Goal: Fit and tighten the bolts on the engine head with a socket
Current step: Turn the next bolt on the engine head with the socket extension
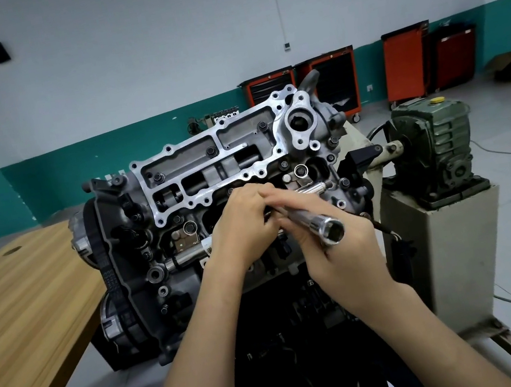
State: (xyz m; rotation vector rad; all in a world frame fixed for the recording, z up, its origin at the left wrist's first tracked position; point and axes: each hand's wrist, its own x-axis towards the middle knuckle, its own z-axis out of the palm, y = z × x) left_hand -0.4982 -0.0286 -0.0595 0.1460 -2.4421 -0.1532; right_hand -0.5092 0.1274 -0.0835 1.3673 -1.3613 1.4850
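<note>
Over the engine head (pixel 211 180) at centre frame, I am closing both hands, left hand (pixel 239 226) and right hand (pixel 335 247), on the long socket (pixel 317 221), its open end pointing at five o'clock, while several bolts (pixel 211 151) are already sitting at twelve o'clock and tightening looks unfinished.

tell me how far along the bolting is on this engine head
Partly done, it seems. Several bolts already sit in the cam cover, though tightness can't be judged. In hand: the right hand holds the socket wrench, open end toward the camera, while the left hand works at its far end, fingers hiding what it holds. Left: many rim holes look empty.
</note>
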